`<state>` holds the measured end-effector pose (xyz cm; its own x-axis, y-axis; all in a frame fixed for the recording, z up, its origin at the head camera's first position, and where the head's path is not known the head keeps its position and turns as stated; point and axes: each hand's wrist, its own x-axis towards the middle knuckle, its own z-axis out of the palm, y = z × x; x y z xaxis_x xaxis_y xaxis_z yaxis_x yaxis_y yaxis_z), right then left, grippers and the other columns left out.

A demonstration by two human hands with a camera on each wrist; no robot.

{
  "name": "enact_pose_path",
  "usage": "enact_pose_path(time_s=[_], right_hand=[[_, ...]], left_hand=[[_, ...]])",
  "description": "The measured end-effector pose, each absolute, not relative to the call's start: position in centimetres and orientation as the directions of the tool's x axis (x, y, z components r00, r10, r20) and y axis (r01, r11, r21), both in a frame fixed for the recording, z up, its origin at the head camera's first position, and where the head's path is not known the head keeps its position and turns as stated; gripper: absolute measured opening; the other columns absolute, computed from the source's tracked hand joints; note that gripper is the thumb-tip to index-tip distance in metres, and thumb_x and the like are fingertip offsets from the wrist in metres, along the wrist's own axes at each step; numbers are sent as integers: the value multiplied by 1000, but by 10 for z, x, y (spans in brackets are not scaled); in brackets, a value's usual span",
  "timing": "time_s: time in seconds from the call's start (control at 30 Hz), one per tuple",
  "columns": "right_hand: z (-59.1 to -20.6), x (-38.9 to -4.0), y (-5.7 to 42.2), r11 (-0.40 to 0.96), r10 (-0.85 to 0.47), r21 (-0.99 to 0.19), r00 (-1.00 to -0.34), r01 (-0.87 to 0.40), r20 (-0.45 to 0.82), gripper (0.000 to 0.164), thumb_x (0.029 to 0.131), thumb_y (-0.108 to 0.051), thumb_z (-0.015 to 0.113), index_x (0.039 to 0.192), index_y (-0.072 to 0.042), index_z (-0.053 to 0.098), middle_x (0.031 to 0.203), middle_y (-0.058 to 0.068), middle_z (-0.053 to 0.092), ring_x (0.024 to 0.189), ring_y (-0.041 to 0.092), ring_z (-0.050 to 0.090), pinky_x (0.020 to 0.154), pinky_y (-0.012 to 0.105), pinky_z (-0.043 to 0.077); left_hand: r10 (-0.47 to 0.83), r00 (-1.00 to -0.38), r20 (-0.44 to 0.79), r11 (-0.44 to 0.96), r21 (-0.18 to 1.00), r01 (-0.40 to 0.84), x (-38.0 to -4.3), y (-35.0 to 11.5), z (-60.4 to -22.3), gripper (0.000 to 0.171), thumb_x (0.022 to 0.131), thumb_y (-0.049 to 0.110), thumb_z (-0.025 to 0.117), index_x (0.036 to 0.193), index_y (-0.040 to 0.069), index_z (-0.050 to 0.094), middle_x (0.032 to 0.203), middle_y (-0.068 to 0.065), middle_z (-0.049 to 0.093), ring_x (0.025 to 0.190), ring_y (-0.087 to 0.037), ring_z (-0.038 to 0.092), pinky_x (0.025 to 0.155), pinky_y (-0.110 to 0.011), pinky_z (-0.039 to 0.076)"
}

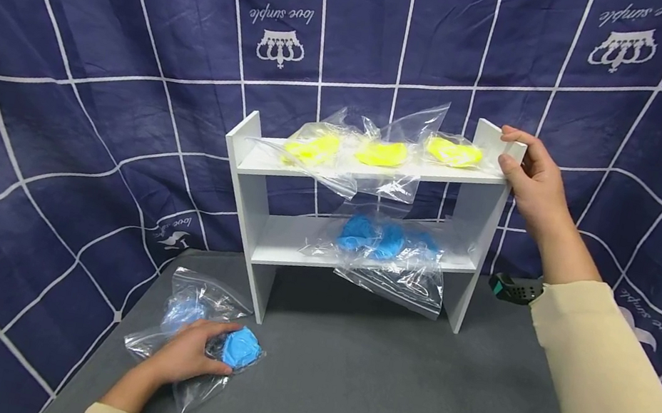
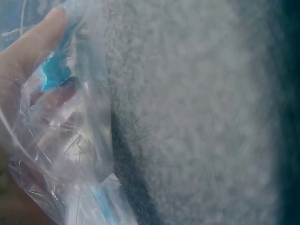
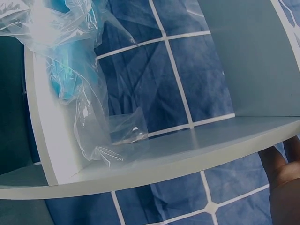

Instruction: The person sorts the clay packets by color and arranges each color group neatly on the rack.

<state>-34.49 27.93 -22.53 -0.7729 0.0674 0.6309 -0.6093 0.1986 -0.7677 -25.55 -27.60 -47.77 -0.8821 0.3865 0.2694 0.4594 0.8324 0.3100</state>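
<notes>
My left hand [image 1: 187, 355] is low on the left, its fingers and thumb around a clear plastic bag with a blue lump [image 1: 241, 349] inside. In the left wrist view, the crinkled bag [image 2: 70, 136] hides part of that hand. Behind it lies another clear bag with a paler blue lump [image 1: 184, 313]. Up at the right, my right hand [image 1: 538, 189] grips the top of the side panel of a white two-tier shelf [image 1: 249, 165]. The right wrist view shows its fingers [image 3: 277, 169] at the panel's edge.
Bagged yellow lumps [image 1: 381, 153] lie along the upper tier. Bagged blue lumps [image 1: 389, 241] sit on the lower one, their plastic hanging over the front. The shelf stands on a dark grey table [image 1: 356, 376], before a navy checked cloth [image 1: 198, 19].
</notes>
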Motion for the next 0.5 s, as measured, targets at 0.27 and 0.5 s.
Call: enact_pose_path(time_s=[0.27, 0.5], right_hand=[[-225, -347, 278, 228, 73, -759, -767, -610, 638, 30, 103, -14, 53, 131, -23, 58, 159, -1, 40, 139, 14, 41, 90, 11, 40], [-226, -347, 279, 210, 75, -761, -766, -614, 638, 30, 103, -13, 54, 131, -22, 58, 159, -1, 41, 139, 14, 41, 90, 10, 40]], left_hand=[[358, -885, 298, 836, 319, 446, -251, -272, -478, 68, 61, 43, 92, 123, 24, 70, 120, 1, 73, 115, -28, 62, 99, -52, 37], [370, -882, 291, 809, 367, 460, -250, -271, -473, 69, 64, 41, 91, 126, 21, 69, 125, -1, 71, 119, -32, 61, 106, -57, 32]])
